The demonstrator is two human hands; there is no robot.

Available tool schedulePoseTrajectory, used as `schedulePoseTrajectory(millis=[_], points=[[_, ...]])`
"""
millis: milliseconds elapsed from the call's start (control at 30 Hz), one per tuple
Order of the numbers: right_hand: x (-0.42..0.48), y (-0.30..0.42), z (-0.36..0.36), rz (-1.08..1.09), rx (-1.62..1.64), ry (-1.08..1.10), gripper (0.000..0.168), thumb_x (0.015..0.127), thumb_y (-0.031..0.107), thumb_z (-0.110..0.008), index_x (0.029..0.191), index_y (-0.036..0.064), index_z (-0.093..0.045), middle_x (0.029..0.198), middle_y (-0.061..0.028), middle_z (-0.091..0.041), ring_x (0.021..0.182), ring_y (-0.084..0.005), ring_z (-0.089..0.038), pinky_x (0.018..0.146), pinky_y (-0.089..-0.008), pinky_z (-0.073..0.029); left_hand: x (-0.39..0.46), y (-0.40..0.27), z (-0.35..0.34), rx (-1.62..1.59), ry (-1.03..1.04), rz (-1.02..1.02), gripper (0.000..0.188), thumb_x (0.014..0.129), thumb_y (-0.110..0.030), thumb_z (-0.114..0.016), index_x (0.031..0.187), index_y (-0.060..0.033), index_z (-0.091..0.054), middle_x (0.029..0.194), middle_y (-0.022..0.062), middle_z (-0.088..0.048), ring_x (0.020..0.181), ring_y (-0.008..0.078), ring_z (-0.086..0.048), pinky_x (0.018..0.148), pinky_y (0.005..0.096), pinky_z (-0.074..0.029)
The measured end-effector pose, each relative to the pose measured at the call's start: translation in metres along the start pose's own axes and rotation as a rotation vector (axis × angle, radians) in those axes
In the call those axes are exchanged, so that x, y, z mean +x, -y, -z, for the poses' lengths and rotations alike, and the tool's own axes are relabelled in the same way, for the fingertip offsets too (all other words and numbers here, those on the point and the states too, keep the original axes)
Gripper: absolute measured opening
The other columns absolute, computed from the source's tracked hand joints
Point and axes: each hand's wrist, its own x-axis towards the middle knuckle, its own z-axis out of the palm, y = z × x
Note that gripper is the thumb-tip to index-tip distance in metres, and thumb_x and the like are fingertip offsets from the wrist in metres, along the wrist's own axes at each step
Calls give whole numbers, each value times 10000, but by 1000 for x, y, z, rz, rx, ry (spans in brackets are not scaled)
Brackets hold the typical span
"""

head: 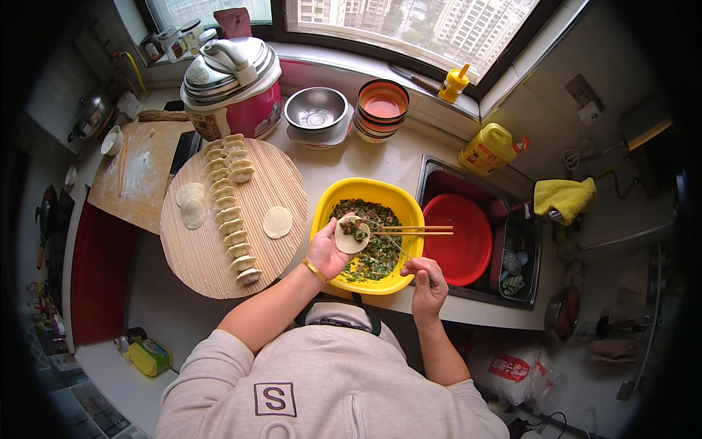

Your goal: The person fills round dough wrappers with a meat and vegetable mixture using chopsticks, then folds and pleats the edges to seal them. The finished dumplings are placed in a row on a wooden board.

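My left hand holds a round dumpling wrapper with chopped filling on it, above the near left part of a yellow plastic basin. Near the basin's right rim, my right hand grips a thin metal utensil, whose far end reaches the filling on the wrapper. Chopped green and brown filling lies in the basin. A pair of wooden chopsticks rests across the basin's right rim. To the left, a round slatted board carries rows of folded dumplings, a single wrapper and several overlapping wrappers.
A sink with a red basin adjoins on the right. Behind stand a pressure cooker, a steel bowl and stacked bowls. A floured wooden board with a rolling pin lies far left.
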Motion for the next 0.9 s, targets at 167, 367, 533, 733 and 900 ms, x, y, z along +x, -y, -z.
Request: schedulePoseTrajectory(millis=[167, 367, 533, 733, 900], points=[[4, -2, -3, 137, -267, 146, 150, 920, 100, -555, 974, -15, -635, 923, -123, -629, 800, -203, -626, 737, -297, -501, 2, 2, 7, 70, -20, -27, 479, 1018, -356, -221, 1266, -21, -456, 1245, 150, -540, 1155, 297, -521, 1020, 467, -400], [-4, -1, -3, 217, -383, 242, 111, 881, 44, -591, 957, -5, -655, 930, -135, -635, 806, -215, -633, 728, -291, -509, -1, 1, -1, 31, -19, -40, 575, 1005, -435, -159, 1284, -9, -426, 1270, 174, -514, 1190, 320, -487, 1034, 486, -374], [-2, 2, 3, 107, -220, 68, 126, 907, 73, -574, 949, -26, -640, 914, -126, -627, 747, -184, -624, 701, -278, -507, -1, -1, 0, -58, -12, -60, 597, 996, -467, -160, 1291, -15, -418, 1295, 185, -489, 1217, 338, -458, 1049, 508, -341], [-4, -2, -1, 81, -265, 146, 150, 918, 96, -567, 961, -33, -628, 905, -115, -625, 729, -167, -613, 684, -268, -501, 1, 1, 4, -126, -22, -71, 597, 992, -484, -168, 1305, -28, -393, 1308, 188, -473, 1223, 344, -446, 1055, 512, -325], [-2, 0, -5, 87, -213, 66, 150, 928, 97, -549, 952, -33, -620, 879, -111, -621, 718, -162, -609, 679, -267, -493, 0, 4, 3, -105, 7, -57, 581, 993, -481, -169, 1313, -41, -372, 1286, 187, -486, 1211, 341, -455, 1052, 509, -328]])
